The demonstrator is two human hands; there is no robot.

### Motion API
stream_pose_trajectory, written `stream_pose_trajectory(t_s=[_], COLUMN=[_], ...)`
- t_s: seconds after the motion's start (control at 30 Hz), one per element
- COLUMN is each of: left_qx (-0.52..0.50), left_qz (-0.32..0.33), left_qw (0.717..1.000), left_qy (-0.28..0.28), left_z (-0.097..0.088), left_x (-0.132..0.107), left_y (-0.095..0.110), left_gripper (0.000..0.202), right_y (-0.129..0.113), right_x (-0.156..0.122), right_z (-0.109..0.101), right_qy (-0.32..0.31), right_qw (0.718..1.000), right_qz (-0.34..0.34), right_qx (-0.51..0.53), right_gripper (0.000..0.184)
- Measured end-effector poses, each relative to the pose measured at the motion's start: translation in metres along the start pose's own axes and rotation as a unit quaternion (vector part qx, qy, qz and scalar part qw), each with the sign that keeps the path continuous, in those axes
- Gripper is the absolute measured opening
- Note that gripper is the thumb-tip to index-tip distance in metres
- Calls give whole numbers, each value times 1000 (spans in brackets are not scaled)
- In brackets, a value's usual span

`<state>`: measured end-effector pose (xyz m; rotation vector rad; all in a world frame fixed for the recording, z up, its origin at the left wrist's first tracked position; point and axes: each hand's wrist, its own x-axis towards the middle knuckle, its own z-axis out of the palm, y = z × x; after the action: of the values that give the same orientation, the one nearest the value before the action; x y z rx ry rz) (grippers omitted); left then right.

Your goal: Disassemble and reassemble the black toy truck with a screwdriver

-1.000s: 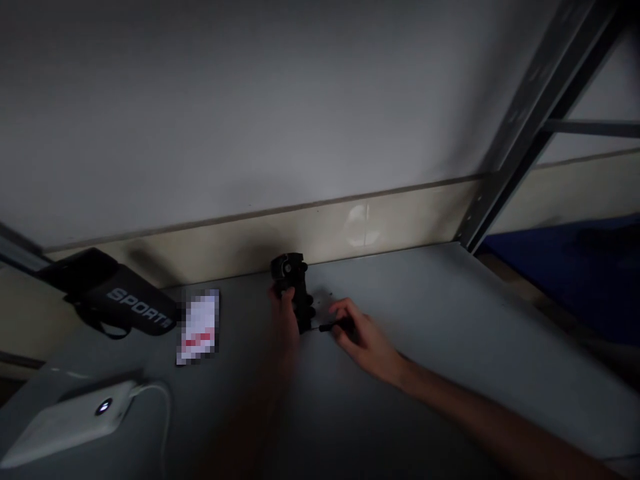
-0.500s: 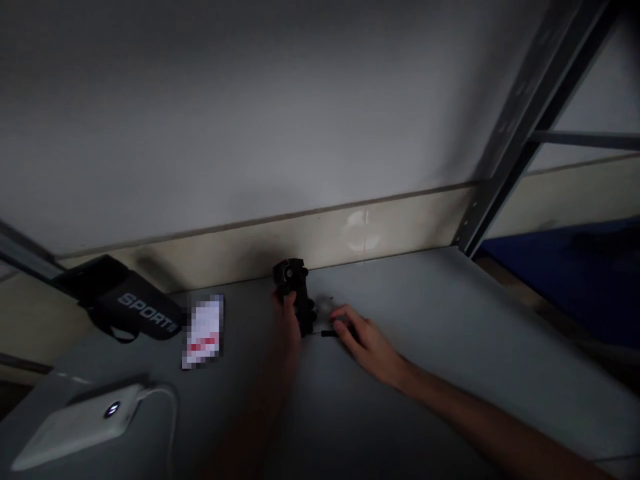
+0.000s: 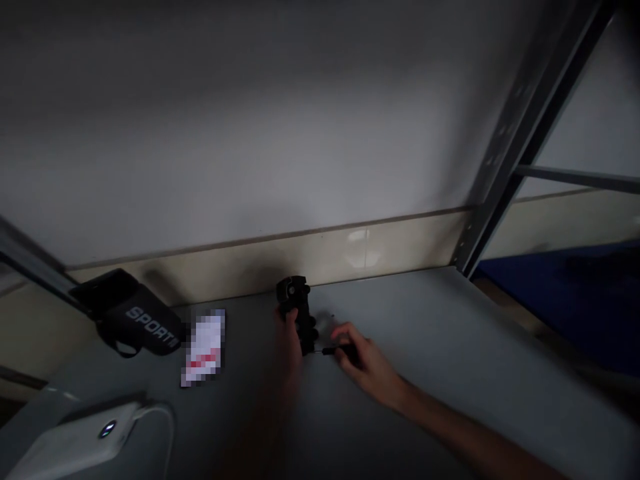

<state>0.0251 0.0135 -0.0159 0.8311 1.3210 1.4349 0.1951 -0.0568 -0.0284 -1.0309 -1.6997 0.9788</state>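
My left hand [image 3: 289, 339] is wrapped round a black device [image 3: 302, 320] with rounded knobs along its right side; what exactly it is I cannot make out. The device stands on the grey tabletop close to the wall. From the right, my right hand [image 3: 369, 368] holds a small black screwdriver [image 3: 329, 351]. Its thin shaft points left, and the tip meets or lies very near the device's lower right end. The index finger is raised off the handle. A tiny dark speck [image 3: 333, 316] lies on the table above my right fingers.
On the left lie a black SPORT pouch [image 3: 145, 320], a blurred-out flat white and red item [image 3: 205, 347] and a white power bank [image 3: 75, 440] with a white cable [image 3: 169, 427]. A metal shelf post [image 3: 505, 173] rises at the right, with a blue surface [image 3: 565, 293] beyond.
The view has tilted up, so everything sits lower in the picture. My right index finger has lifted from the screwdriver handle. My left hand still grips the black device.
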Motion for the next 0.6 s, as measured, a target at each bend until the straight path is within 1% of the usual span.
stream_pose_trajectory(t_s=[0.13,0.3,0.4,0.5,0.6], left_qx=[-11,-13,-4,0,4], left_qz=[29,14,13,20,12], left_qw=[999,1000,1000,1000,1000], left_qy=[15,-6,-13,-4,1], left_z=[1,0,-1,0,0], left_x=[-1,4,4,1,-1], left_y=[0,-2,-2,-1,0], left_gripper=[54,61,63,62,63], right_y=[0,0,0,0,-1], right_x=[0,0,-1,-1,-1], right_z=[1,1,2,2,1], right_qy=[18,5,4,-3,-1], right_qw=[999,1000,1000,999,1000], right_qz=[31,-12,15,39,8], right_qx=[-13,5,-7,-3,1], right_gripper=[24,18,20,25,20])
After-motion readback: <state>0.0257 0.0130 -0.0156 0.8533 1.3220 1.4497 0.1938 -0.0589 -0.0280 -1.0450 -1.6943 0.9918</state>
